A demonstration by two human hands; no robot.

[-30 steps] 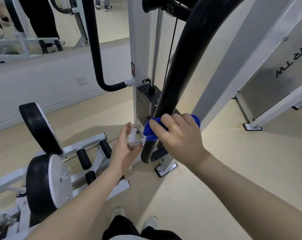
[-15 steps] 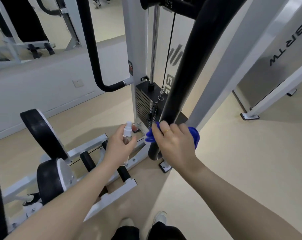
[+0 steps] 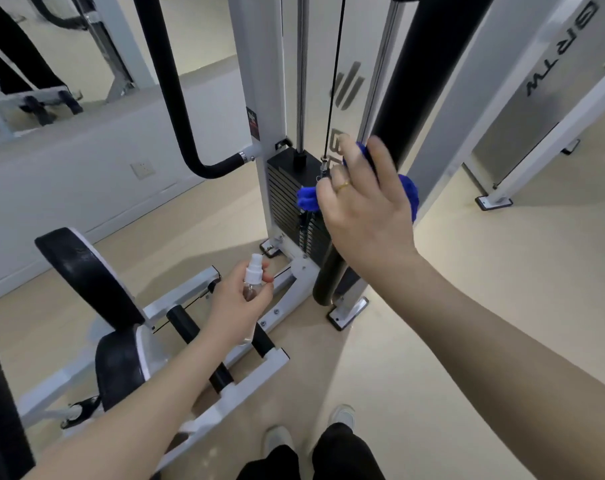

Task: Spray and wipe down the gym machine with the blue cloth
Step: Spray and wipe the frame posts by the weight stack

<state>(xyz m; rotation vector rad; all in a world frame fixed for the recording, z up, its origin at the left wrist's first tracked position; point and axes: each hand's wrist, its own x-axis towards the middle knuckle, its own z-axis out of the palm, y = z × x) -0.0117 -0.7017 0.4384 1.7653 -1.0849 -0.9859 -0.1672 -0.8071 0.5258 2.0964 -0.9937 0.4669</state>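
Observation:
A white gym machine with a thick black padded bar (image 3: pixel 422 74) rises in front of me. My right hand (image 3: pixel 367 206) presses the blue cloth (image 3: pixel 308 199) around that bar, fingers wrapped over the cloth, a ring on one finger. Cloth shows at both sides of the hand. Lower left, my left hand (image 3: pixel 238 306) grips a small clear spray bottle (image 3: pixel 252 275) with a white nozzle, held upright above the machine's white base frame (image 3: pixel 197 292). The black weight stack (image 3: pixel 287 202) stands just behind the cloth.
Two black seat pads (image 3: pixel 86 275) sit on the white frame at the left. A curved black handle bar (image 3: pixel 176 98) hangs at the upper left. Another white machine frame (image 3: pixel 543 109) stands at the right. A mirror on the left wall shows other equipment. My shoes (image 3: pixel 342 417) are at the bottom.
My right hand has slid the blue cloth upward along the black bar. My left hand with the spray bottle has dropped lower and away from the bar.

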